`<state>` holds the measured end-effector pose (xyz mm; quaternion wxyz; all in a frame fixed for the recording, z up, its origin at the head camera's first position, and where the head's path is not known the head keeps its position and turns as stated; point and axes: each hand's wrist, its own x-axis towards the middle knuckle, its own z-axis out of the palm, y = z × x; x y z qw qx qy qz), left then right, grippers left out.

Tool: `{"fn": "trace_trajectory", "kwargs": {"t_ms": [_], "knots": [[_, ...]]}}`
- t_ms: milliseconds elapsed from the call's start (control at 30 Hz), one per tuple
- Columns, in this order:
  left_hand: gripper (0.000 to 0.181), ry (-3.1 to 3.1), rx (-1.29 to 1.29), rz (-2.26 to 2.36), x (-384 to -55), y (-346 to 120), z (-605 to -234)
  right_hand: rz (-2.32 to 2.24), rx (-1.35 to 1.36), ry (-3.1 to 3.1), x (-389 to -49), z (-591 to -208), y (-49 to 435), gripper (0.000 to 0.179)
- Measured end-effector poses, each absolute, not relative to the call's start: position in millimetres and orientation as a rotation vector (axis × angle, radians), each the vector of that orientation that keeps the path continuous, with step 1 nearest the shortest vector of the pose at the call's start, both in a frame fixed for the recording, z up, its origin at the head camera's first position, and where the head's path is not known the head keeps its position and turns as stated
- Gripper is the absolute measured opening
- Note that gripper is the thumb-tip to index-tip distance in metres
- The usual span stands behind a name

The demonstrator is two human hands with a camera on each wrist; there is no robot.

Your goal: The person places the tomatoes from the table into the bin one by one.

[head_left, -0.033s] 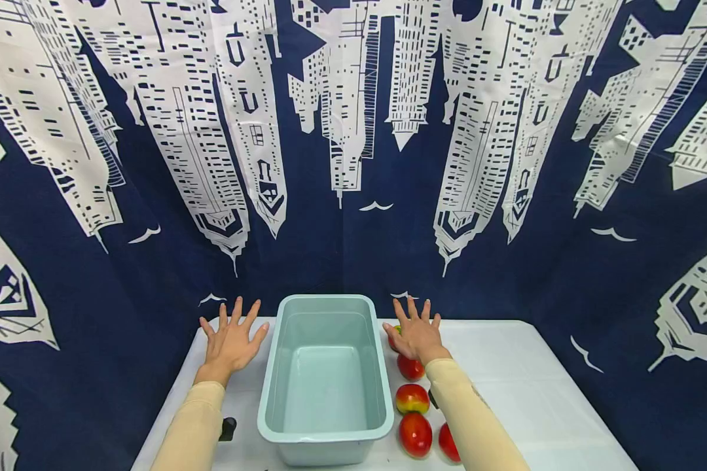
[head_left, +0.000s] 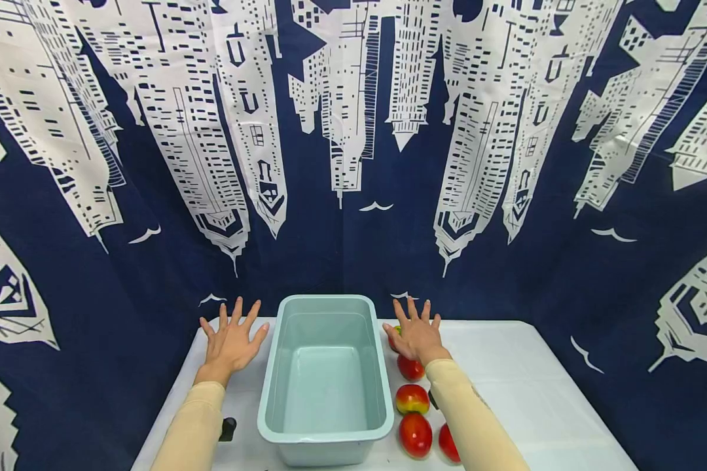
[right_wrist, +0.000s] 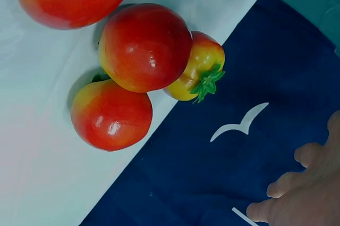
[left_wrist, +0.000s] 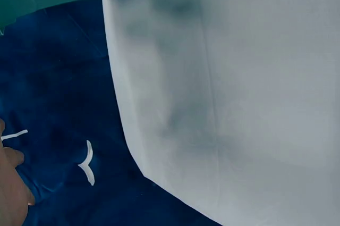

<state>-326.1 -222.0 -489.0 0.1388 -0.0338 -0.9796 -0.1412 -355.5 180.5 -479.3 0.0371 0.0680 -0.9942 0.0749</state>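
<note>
My left hand (head_left: 230, 343) is held with its fingers spread to the left of a pale blue-green plastic basin (head_left: 325, 436). On the basin's other side my right hand (head_left: 415, 337), also with fingers spread, overlaps some red fruits in the head view. Neither hand holds anything. A red-and-yellow fruit (head_left: 412, 398) lies beside the basin's right wall, in front of a redder one (head_left: 411, 367). Nearer still are a large red fruit (head_left: 415, 435) and another (head_left: 448, 445) partly behind my right sleeve. The right wrist view shows a yellowish one with green leaves (right_wrist: 199, 69) near the table edge.
A white-covered table (head_left: 524, 386) bears the basin and fruits. Behind and around it hangs a navy cloth (head_left: 353, 261) printed with white buildings. A small black object (head_left: 228, 429) lies beside my left sleeve.
</note>
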Motion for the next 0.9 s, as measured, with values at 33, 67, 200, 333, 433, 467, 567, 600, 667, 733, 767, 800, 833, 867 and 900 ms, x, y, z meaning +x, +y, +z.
{"fn": "trace_trajectory", "kwargs": {"t_ms": [33,67,200,333,433,467,567,600,667,733,767,800,833,867,900], "knots": [[0.071,-2.833,-0.097,-0.406,-325.9,-222.1,-489.1,0.229,0.209,-3.05,-355.2,-479.6,181.0,0.076],[0.071,-2.832,-0.098,-0.407,-325.7,-222.0,-488.9,0.229,0.209,-3.048,-354.8,-479.9,181.5,0.076],[0.071,-2.833,-0.095,-0.405,-325.2,-222.0,-488.3,0.227,0.212,-3.041,-353.6,-480.3,183.9,0.074],[0.072,-2.84,-0.089,-0.414,-325.7,-222.9,-489.0,0.249,0.228,-3.03,-353.0,-480.5,185.5,0.074],[0.073,-2.848,-0.08,-0.423,-325.4,-223.9,-490.1,0.278,0.256,-3.025,-352.6,-481.5,186.3,0.075],[0.073,-2.854,-0.074,-0.427,-325.1,-224.2,-490.6,0.286,0.267,-3.023,-352.7,-481.9,186.5,0.075],[0.075,-2.88,-0.061,-0.456,-323.3,-223.6,-491.3,0.295,0.304,-2.997,-352.9,-483.1,188.7,0.073],[0.075,-2.884,-0.059,-0.473,-322.8,-223.2,-491.5,0.285,0.316,-2.981,-352.8,-483.5,190.0,0.073],[0.074,-2.886,-0.054,-0.501,-321.7,-222.2,-491.6,0.268,0.328,-2.944,-352.6,-484.3,193.1,0.071],[0.071,-2.869,-0.058,-0.551,-321.0,-221.0,-491.6,0.293,0.326,-2.909,-351.8,-485.2,196.8,0.07],[0.068,-2.855,-0.058,-0.588,-320.8,-220.2,-491.4,0.319,0.32,-2.896,-351.4,-485.9,198.9,0.068],[0.064,-2.839,-0.061,-0.628,-320.4,-219.1,-491.7,0.36,0.305,-2.884,-351.0,-486.6,200.9,0.067],[0.06,-2.823,-0.067,-0.671,-320.1,-217.8,-492.3,0.409,0.287,-2.877,-350.6,-487.5,203.1,0.065],[0.057,-2.804,-0.07,-0.73,-319.4,-216.2,-493.0,0.46,0.271,-2.865,-350.5,-488.7,205.3,0.062],[0.053,-2.783,-0.077,-0.793,-318.7,-214.6,-494.1,0.515,0.252,-2.852,-350.4,-489.8,207.6,0.058]]}}
